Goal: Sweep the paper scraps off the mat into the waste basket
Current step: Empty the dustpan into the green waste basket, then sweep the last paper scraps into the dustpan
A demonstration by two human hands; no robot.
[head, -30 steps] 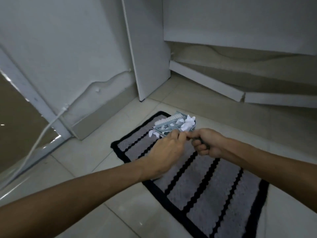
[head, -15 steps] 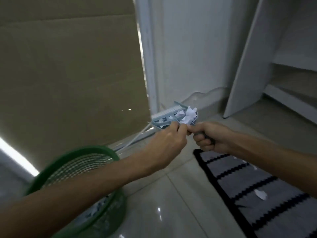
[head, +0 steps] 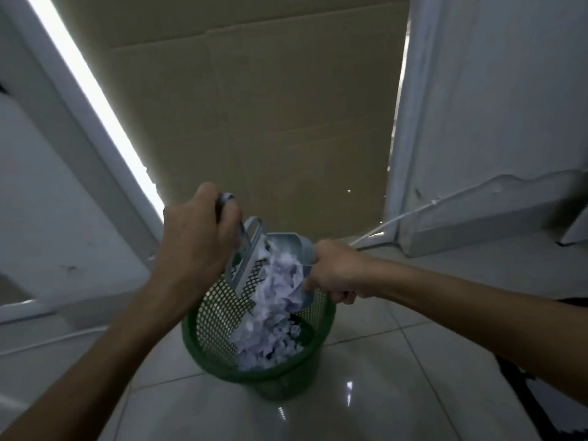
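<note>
A green mesh waste basket (head: pixel 222 367) stands on the tiled floor in the middle of the view. Over it my right hand (head: pixel 334 273) grips the handle of a grey dustpan (head: pixel 291 245), which is tipped downward. White paper scraps (head: pixel 280 300) slide out of the pan into the basket, where more scraps lie. My left hand (head: pixel 197 246) grips the handle of a small grey brush (head: pixel 246 259), whose head stands against the pan's mouth. A corner of the black striped mat (head: pixel 541 405) shows at the lower right edge.
A large brown cardboard sheet (head: pixel 254 122) leans upright behind the basket. A white door frame (head: pixel 397 122) and a peeling white wall stand to the right, with a white cable (head: pixel 397 219) running along the floor. Glossy floor tiles (head: pixel 381 393) surround the basket.
The view swung left from the mat to the basket. Both hands carried the pan and brush over the basket, the pan tipped down, and scraps now pour into it.
</note>
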